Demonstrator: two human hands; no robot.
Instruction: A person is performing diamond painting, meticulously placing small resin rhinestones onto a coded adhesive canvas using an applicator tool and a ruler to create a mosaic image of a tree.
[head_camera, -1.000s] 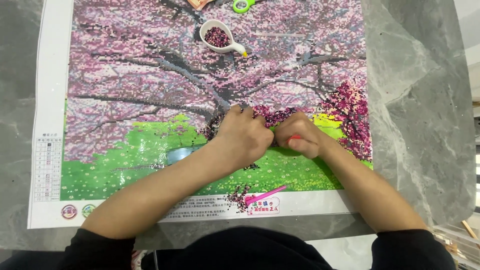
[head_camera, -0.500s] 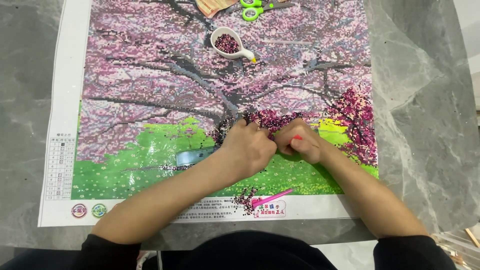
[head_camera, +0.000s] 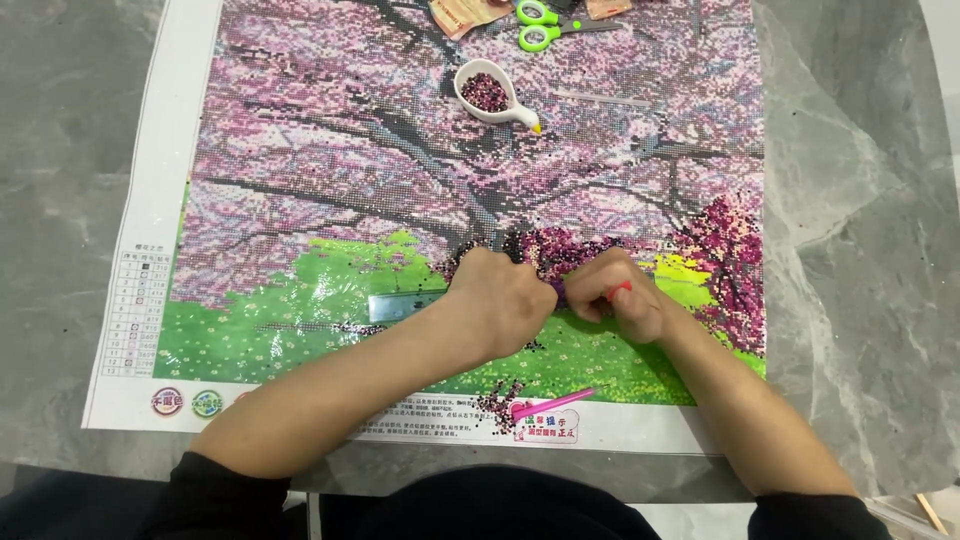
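A large bead-mosaic canvas (head_camera: 300, 200) of a pink blossoming tree over green grass lies on the table. Both my hands meet low on it, at the edge of a dark purple patch. My left hand (head_camera: 505, 300) is curled, its fingertips pinching a small purple piece (head_camera: 556, 291), and its wrist lies over a clear ruler (head_camera: 400, 306). My right hand (head_camera: 620, 298) is closed around a red pen tool (head_camera: 620, 290) and touches the left fingertips.
A white scoop tray (head_camera: 500, 105) of dark beads sits high on the canvas. Green-handled scissors (head_camera: 540, 25) and a paper packet (head_camera: 462, 14) lie at the top edge. A pink pen (head_camera: 555, 405) and loose beads (head_camera: 495, 400) rest on the bottom margin. Grey marble table (head_camera: 860, 250) surrounds it.
The view has tilted upward, so the scissors and packet have come into sight. My hands have stayed together at the same spot on the canvas.
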